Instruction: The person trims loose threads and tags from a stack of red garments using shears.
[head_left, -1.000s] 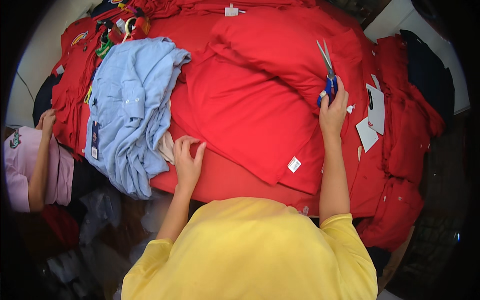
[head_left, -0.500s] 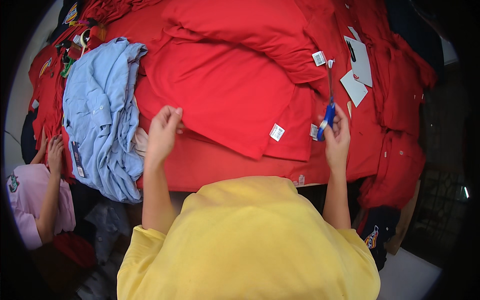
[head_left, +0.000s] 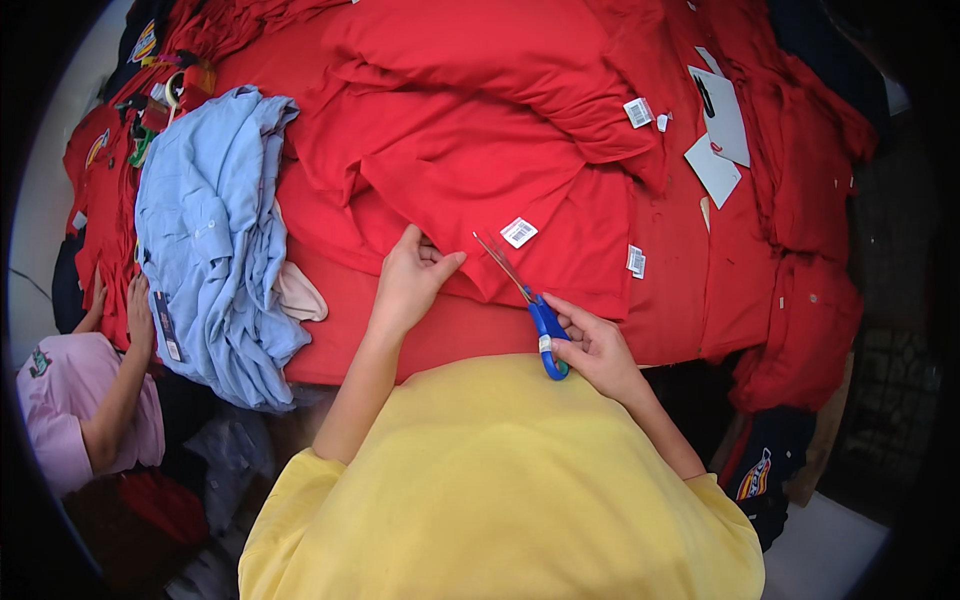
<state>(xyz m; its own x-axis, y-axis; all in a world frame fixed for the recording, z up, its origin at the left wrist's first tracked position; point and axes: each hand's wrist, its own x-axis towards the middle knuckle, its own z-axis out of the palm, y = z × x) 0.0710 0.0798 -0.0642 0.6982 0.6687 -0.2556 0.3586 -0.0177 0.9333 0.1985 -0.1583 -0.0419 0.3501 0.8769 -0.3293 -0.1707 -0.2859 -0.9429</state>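
Moved inward, blue-handled metal scissors [head_left: 541, 318] gripped by the right hand [head_left: 594, 348] risked being misaimed into red cloth [head_left: 450, 195] at the left hand [head_left: 408, 288] (grip unclear).

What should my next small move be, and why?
Perhaps tilt the scissors slightly away from your left hand: your right hand holds them over the red cloth, and their tips appear close to your left thumb.

Pale floor [head_left: 832, 542], seemingly, lower right.
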